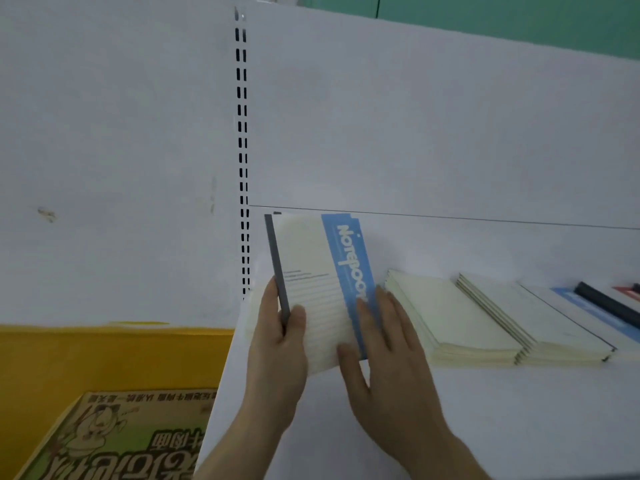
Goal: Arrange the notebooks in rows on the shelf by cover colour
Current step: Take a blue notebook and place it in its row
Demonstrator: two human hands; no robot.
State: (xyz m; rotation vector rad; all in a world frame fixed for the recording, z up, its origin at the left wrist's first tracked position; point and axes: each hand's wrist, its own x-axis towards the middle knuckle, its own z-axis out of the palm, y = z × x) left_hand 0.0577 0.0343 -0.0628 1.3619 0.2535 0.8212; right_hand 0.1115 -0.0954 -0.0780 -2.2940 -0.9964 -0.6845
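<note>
Cream-and-blue notebook [311, 292] at the left end of the white shelf [485, 410], raised on its near edge, well short of lying flat; left hand [277, 348] pinching the grey spine, thumb over the cover; right hand [381, 344] flat on the blue band, fingers straight; likely to slip off the shelf's left edge toward the yellow bin [104, 358] if released early; could also knock the cream stack [446, 317] just beside it out of line

two bare hands [277, 344] — no rings, forearms unsleeved — no watch
</note>
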